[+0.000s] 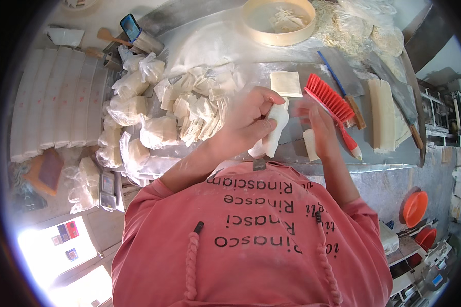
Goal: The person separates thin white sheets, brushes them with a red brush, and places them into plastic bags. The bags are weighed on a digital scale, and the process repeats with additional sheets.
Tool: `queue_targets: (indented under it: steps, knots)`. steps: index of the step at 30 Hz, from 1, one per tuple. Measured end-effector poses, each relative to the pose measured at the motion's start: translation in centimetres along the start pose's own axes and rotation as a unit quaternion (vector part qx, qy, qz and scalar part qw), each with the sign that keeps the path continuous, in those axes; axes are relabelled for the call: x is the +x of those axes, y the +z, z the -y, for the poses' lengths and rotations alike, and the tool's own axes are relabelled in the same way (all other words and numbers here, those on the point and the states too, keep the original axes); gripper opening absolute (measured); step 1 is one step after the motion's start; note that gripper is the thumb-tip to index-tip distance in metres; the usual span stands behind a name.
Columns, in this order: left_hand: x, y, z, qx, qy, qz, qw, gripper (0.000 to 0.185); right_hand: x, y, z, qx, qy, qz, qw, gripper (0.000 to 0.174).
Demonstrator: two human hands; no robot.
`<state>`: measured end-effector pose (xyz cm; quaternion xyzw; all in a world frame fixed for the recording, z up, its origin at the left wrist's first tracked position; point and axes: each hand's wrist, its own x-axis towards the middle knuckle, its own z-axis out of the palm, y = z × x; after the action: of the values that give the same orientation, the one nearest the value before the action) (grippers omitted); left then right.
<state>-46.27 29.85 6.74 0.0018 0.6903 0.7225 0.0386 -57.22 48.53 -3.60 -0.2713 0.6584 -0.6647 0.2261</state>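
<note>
My left hand (255, 115) grips a folded stack of thin pale dough wrappers (277, 128), held upright above the front edge of the metal worktop. To its right, my right hand (319, 128) is raised with blurred fingers apart, and nothing shows in them. A small pale dough piece (309, 145) lies right beside its palm, partly hidden by it. Just beyond my hands sits a neat square stack of wrappers (286, 84). Left of my left hand spreads a loose heap of cut wrappers (199, 105).
A red-bristled brush (330, 99) lies right of my right hand. Behind it are a broad blade (340, 71), a long knife (395, 92) and a folded dough sheet (381, 115). Bagged dough stacks (159, 131) line the left. A round sieve (249, 28) stands at the back.
</note>
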Motion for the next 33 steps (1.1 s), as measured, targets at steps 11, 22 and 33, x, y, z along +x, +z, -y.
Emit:
queue_targets:
  steps: [11,22,33]
  knots:
    - [-2.6,-3.3,0.0,0.085,0.028,-0.140,0.986,0.046,5.9,5.0,8.9,-0.136,-0.067,0.176,0.973,0.010]
    - [-4.1,-5.9,2.7,-0.314,-0.086,0.054,0.944,0.048,7.6,8.5,11.8,-0.299,-0.184,0.235,0.906,0.012]
    - [-2.5,-2.1,6.5,-0.503,-0.083,-0.111,0.853,0.036,6.3,5.5,4.4,-0.125,-0.037,0.001,0.992,0.016]
